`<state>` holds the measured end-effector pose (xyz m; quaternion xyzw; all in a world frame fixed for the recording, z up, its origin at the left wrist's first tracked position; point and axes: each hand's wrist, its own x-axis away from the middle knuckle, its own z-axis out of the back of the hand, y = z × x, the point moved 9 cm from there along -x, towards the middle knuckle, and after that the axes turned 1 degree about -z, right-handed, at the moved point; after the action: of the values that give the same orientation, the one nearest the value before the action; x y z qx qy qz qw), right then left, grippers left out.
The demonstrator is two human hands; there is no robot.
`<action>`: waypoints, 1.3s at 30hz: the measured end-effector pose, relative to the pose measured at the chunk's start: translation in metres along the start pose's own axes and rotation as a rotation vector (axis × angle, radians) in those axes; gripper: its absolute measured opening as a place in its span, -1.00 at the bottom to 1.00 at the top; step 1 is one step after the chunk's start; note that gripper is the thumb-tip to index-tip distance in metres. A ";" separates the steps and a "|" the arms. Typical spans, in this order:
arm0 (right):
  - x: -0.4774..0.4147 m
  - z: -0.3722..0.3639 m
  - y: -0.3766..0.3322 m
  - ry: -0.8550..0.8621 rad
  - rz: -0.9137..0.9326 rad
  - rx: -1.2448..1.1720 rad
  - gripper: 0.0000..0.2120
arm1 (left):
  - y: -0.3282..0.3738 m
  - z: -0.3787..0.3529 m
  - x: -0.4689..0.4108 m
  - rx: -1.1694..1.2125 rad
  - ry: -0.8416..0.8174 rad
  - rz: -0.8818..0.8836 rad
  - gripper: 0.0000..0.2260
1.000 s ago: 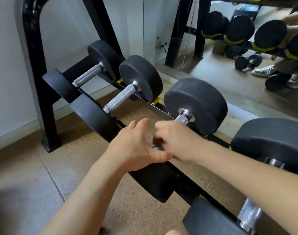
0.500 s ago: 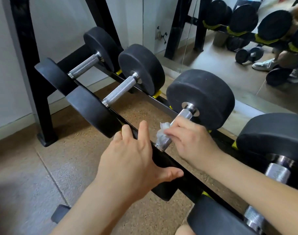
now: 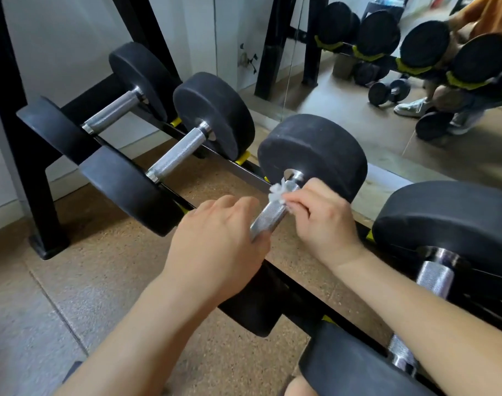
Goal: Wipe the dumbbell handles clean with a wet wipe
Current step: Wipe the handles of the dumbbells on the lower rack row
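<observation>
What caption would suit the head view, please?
Right hand holds wet wipe on racked dumbbell handle; left hand rests beside it.

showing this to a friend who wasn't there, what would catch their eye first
First, the two hands at centre: the right hand pinches a white wet wipe against the far end of a knurled steel handle, while the left hand rests on that dumbbell's near end. Next, the black dumbbells slanting along the rack from upper left, and the mirror at upper right reflecting more weights.
</observation>
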<state>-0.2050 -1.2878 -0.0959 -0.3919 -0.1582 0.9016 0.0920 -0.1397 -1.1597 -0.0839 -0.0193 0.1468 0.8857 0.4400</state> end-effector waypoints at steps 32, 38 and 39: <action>0.009 0.002 0.044 -0.037 -0.368 0.082 -0.80 | 0.045 -0.056 -0.109 -0.129 -0.327 -0.053 -0.75; 0.013 0.002 0.043 -0.086 -0.414 0.065 -0.78 | 0.088 -0.056 -0.070 -0.708 -0.101 -0.358 -0.74; 0.013 0.004 0.045 -0.059 -0.422 0.052 -0.76 | 0.082 -0.055 -0.077 -0.669 -0.102 -0.369 -0.79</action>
<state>-0.2190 -1.3266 -0.1180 -0.3211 -0.2162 0.8772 0.2839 -0.1625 -1.2816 -0.1041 -0.1437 -0.1785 0.7905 0.5680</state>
